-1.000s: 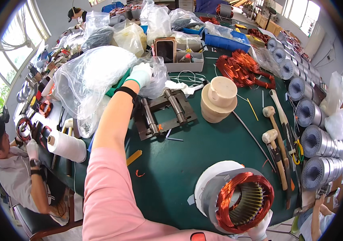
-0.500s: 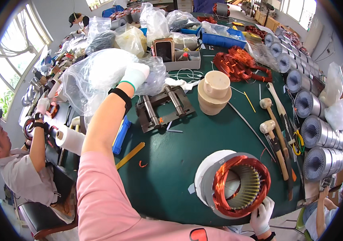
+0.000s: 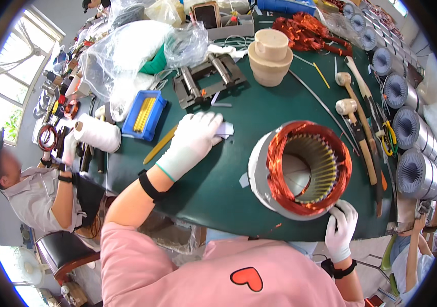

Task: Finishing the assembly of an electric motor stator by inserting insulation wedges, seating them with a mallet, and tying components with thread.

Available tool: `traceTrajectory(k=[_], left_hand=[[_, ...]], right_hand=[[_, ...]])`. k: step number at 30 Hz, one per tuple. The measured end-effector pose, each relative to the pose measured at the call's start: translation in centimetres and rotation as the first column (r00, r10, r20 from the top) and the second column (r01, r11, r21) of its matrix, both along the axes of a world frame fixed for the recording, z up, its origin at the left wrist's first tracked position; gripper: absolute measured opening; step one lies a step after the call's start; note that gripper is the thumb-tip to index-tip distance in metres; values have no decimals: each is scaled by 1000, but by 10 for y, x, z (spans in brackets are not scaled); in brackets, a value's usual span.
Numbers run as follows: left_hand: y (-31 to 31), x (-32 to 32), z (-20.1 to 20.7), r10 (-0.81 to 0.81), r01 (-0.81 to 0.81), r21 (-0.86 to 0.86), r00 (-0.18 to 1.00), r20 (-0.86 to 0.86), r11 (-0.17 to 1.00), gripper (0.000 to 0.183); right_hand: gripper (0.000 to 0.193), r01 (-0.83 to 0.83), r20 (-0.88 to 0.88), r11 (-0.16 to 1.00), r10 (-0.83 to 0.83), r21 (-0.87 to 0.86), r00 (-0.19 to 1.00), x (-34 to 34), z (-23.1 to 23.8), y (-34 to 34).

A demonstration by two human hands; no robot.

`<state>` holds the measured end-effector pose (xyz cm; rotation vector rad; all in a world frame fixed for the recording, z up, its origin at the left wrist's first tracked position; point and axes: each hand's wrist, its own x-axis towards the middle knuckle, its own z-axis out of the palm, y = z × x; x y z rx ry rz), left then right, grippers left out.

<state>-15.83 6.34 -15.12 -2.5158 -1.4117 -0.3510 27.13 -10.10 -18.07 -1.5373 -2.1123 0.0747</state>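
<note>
From where I stand, the left hand [image 3: 193,140] in its white knit glove is over the green tabletop [image 3: 203,197], fingers close together, tips on a small folded pale slip [image 3: 224,130] that they appear to hold; its light, thin look probably explains a fingertip hold rather than a full fist. The right hand [image 3: 342,227], gloved alike, has its fingers bent at the near right edge of a grey metal ring-shaped stator with thick copper windings [image 3: 326,174]. I cannot tell whether it grips that edge or merely rests against it, though it looks placed to steady the piece.

The stator sits between the hands, just beyond the right one, its open bore facing up and toward the person, perhaps so the slots inside are easy to see and reach.

Under the left wrist lies a flat yellow strip [image 3: 158,148], and farther left is a blue plastic box [image 3: 159,113] holding more yellow strips, likely kept together so they don't scatter. A dark metal stand with two round bars [image 3: 221,70] is beyond the left hand's fingers. Past the right hand, two pale-headed mallets with wooden handles [image 3: 346,106] lie with their grips pointing toward it, which seems handy for picking up
</note>
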Motion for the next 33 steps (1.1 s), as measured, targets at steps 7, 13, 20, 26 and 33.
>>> traceTrajectory(k=[7,13,20,26,33], left_hand=[[-26,-12,18,193,-102,-308,941,278,946,64],[-4,-1,-25,88,-92,-158,996,-33,983,45],[8,-4,-7,74,-9,-342,982,176,940,46],[31,-1,-20,-44,26,-260,997,-63,965,42],[103,92,-19,-353,327,-249,933,-66,912,29]], right_hand=[[27,-8,19,1000,8,11,1000,7,-3,-8],[26,-30,-13,1000,30,-8,999,5,5,-8],[25,12,-211,976,-59,-218,976,16,28,-19],[30,35,-182,975,-76,-218,980,25,41,-6],[38,-30,-73,980,15,-198,997,30,51,29]])
